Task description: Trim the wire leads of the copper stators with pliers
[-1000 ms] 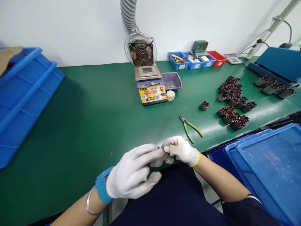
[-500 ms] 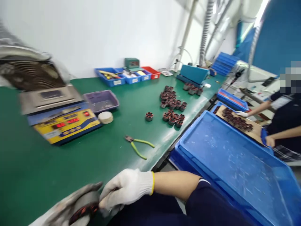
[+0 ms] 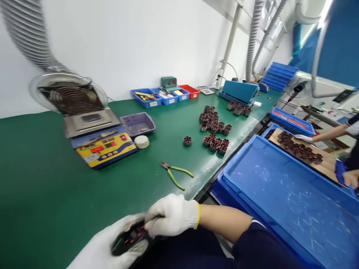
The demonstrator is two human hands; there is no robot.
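Fingers (image 3: pixel 157 220) of the right hand (image 3: pixel 172 215) are pinched at the top edge of a wound motor stator (image 3: pixel 130 237), w/ the left hand (image 3: pixel 112 248) cupped under it, glove wrapped round the dark shell. Stator sits low at the near worktop (image 3: pixel 42 194) edge, over the lap; copper-red windings show faintly, view blurred. Both hands gloved, both closed on the part.

To do this well, in my judgement: keep the left grip steady so the shell doesn't turn, work the right fingertips on one lead at a time, don't tug hard on the thin wire.

Just beyond, green-handled cutters (image 3: pixel 176 173) lie flat on the green mat, untouched. Further back-left: a solder pot (image 3: pixel 102 144) w/ yellow front panel, red digits lit; panel writing too blurred to read. Small white round tub (image 3: pixel 141 141) just beside it, purple tray (image 3: pixel 137 123) behind that. Extraction fan (image 3: pixel 70 97) on a ribbed hose stands over the pot.

Mid-worktop: one lone stator (image 3: pixel 187 140), then a cluster of stators (image 3: pixel 214 125) near the right edge. At the wall, small parts bins (image 3: pixel 162 96), blue and red, w/ white labels – unreadable. Green clock (image 3: pixel 168 82) behind them, digits unclear.

Right side: big blue crate (image 3: pixel 280 194) alongside; past it a co-worker's hand (image 3: pixel 304 138) on a board of stators (image 3: pixel 301 151).
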